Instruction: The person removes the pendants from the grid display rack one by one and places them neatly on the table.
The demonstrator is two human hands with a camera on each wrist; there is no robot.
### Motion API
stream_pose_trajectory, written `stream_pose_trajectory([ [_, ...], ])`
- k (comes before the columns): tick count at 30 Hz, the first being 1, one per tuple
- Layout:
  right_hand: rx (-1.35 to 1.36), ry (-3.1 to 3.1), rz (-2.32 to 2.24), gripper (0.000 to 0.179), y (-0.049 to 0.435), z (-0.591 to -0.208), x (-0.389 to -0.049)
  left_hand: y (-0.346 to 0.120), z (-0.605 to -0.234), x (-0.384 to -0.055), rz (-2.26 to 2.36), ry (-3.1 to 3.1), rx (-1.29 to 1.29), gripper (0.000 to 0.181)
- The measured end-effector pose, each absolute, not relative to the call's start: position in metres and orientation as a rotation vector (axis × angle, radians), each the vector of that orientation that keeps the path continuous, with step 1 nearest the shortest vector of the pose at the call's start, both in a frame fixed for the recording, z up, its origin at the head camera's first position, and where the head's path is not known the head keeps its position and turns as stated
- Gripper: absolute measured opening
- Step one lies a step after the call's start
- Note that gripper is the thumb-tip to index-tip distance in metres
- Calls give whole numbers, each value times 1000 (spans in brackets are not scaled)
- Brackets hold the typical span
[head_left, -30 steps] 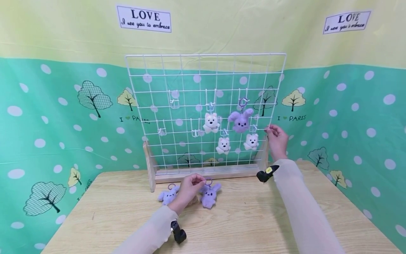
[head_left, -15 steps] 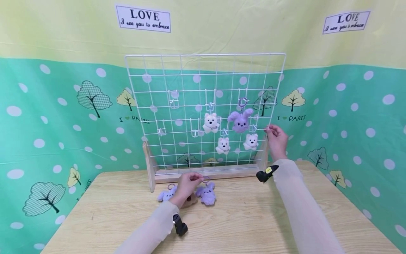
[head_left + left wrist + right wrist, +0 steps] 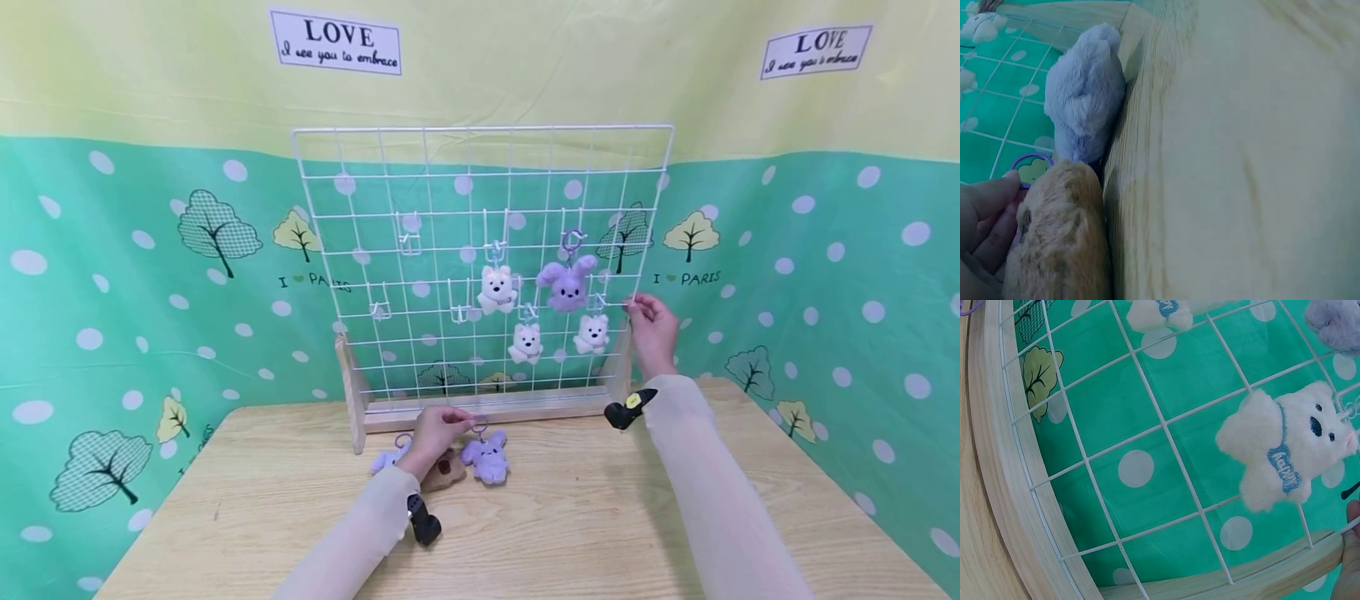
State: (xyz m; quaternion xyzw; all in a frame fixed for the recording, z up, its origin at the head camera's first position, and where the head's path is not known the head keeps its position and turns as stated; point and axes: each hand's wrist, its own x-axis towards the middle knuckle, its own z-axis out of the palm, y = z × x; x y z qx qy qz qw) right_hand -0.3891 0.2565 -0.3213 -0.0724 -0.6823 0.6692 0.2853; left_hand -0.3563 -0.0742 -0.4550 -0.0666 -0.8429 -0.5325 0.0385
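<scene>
Purple rabbit (image 3: 487, 460) is held by its ring (image 3: 1034, 154) in left hand (image 3: 437, 435), grid (image 3: 483, 128) by right hand (image 3: 655, 331); for pick-up, lifting seems needed.

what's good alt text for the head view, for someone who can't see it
A left hand holds a purple bunny toy by its ring at a wooden table while the right hand pinches the side of a white rack. Three white toys and another bunny hang there; a brown toy and purple toy lie nearby, partly hidden.

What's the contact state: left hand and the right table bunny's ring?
Touching. In the left wrist view, the left hand pinches the purple ring at its edge, no gap visible.
</scene>
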Motion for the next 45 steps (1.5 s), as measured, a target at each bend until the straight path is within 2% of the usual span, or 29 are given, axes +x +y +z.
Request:
stream_pose_trajectory([
  [12, -182, -1808, 1817, 32, 254, -319, -387, -73, -439, -356, -1663, -2529, -215, 13],
  [34, -175, -1806, 1776, 33, 253, -324, -387, -53, -288, -325, -1915, -2103, -411, 16],
  [45, -165, -1812, 1765, 34, 253, -323, -386, -41, -244, -339, -1763, -2097, -464, 23],
])
